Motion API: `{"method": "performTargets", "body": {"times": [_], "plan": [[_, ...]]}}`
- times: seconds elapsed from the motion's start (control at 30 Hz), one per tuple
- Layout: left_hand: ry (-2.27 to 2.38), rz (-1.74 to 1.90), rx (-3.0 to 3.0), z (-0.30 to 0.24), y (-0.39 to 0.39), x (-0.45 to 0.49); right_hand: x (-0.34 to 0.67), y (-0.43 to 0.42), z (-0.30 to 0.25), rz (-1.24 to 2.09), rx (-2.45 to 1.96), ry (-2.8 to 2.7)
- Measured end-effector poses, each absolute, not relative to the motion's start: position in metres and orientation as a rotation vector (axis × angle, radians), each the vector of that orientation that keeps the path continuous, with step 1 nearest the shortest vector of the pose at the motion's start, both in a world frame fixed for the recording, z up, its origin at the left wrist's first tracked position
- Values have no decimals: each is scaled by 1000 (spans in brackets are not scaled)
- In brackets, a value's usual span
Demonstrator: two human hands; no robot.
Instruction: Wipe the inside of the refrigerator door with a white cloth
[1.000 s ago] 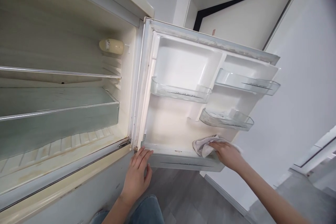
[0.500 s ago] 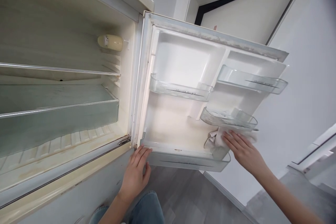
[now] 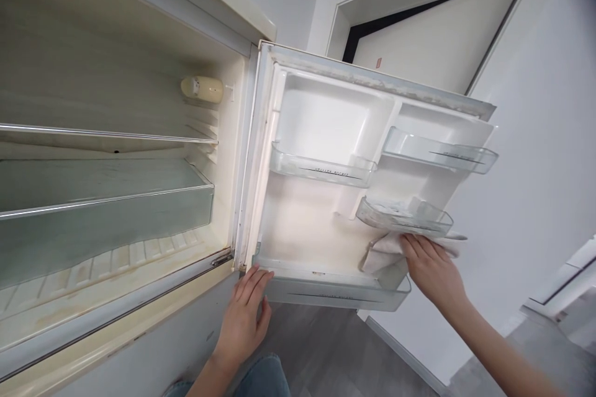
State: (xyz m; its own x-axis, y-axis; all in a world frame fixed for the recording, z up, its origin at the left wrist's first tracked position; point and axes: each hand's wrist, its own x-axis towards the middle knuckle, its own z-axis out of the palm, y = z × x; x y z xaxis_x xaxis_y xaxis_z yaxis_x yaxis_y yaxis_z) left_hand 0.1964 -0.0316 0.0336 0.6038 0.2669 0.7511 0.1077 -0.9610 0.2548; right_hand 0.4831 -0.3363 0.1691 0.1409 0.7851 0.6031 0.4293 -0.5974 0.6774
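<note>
My right hand [image 3: 433, 267] presses a pale cloth [image 3: 384, 252] against the inside of the open refrigerator door [image 3: 305, 211], just below a small clear door bin [image 3: 405, 216]. The cloth is bunched, with its ends sticking out on both sides of my fingers. At the door's lower hinge-side corner, my left hand [image 3: 249, 313] grips the edge at the end of the long bottom door bin [image 3: 335, 291]. Its fingers lie over the rim and its thumb is lower down.
At left is the refrigerator compartment [image 3: 226, 186], with a glass shelf [image 3: 107, 133], a translucent drawer [image 3: 107, 217] and a cream lamp cover [image 3: 202, 89]. More clear bins [image 3: 321, 169] sit on the door. A white wall [image 3: 535, 198] stands behind, above a grey floor [image 3: 321, 341].
My right hand and the cloth have shifted slightly along the door, and the cloth is spread wider. My left hand keeps its place on the edge. The view has tilted a little.
</note>
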Motion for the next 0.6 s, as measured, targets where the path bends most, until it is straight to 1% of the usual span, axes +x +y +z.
{"method": "performTargets", "body": {"times": [0.13,0.23,0.4,0.53,0.6], "plan": [[311,1254,2670,35,-32,196,476,-324,147,1342,2148,1226],[315,1237,2665,35,-33,195,472,-317,134,1174,2288,1260],[304,1255,2625,35,-34,196,464,-308,138,748,2468,1259],[322,1254,2601,35,-34,196,458,-304,145,227,2663,1141],[331,1263,2595,36,-35,197,458,-302,144,50,2746,1091]]}}
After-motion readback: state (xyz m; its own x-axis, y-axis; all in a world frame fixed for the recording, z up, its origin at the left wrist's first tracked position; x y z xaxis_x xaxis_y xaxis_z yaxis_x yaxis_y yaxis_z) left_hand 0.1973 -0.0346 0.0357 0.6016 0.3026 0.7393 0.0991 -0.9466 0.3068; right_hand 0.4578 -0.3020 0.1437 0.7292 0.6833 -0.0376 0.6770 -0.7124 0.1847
